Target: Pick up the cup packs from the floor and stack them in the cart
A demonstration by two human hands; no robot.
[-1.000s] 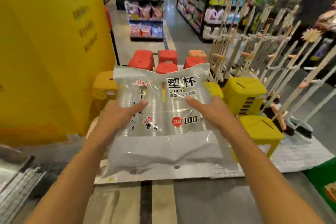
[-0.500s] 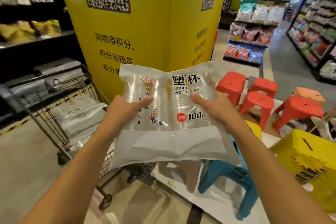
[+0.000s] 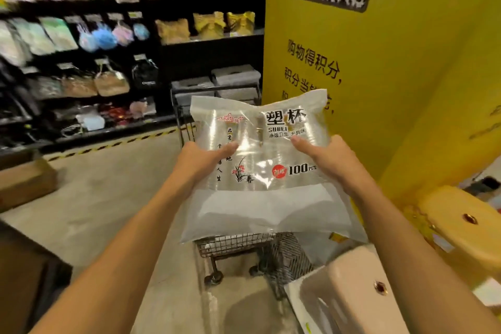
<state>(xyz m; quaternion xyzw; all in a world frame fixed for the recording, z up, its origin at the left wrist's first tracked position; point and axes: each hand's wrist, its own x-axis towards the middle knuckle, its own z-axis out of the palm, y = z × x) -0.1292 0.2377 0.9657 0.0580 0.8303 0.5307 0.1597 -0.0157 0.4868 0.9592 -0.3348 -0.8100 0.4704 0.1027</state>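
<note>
I hold a clear plastic cup pack (image 3: 260, 171) with black print and a red "100 pcs" dot, flat in front of me. My left hand (image 3: 200, 160) grips its left side and my right hand (image 3: 328, 154) grips its right side, thumbs on top. The pack hangs right over the black wire cart (image 3: 233, 245), hiding most of the basket. Grey packs (image 3: 233, 77) show at the cart's far end, above the pack I hold.
A yellow pillar (image 3: 379, 89) with a QR code stands right of the cart. Dark shelves of goods (image 3: 95, 49) line the far left. A cardboard box (image 3: 24, 182) sits on the floor at left. Cream (image 3: 349, 290) and yellow (image 3: 458, 225) stools stand at lower right.
My view has swung left from the stools toward the shelves. The cart, earlier at my left, now sits straight ahead under the pack. Both hands keep the same grip.
</note>
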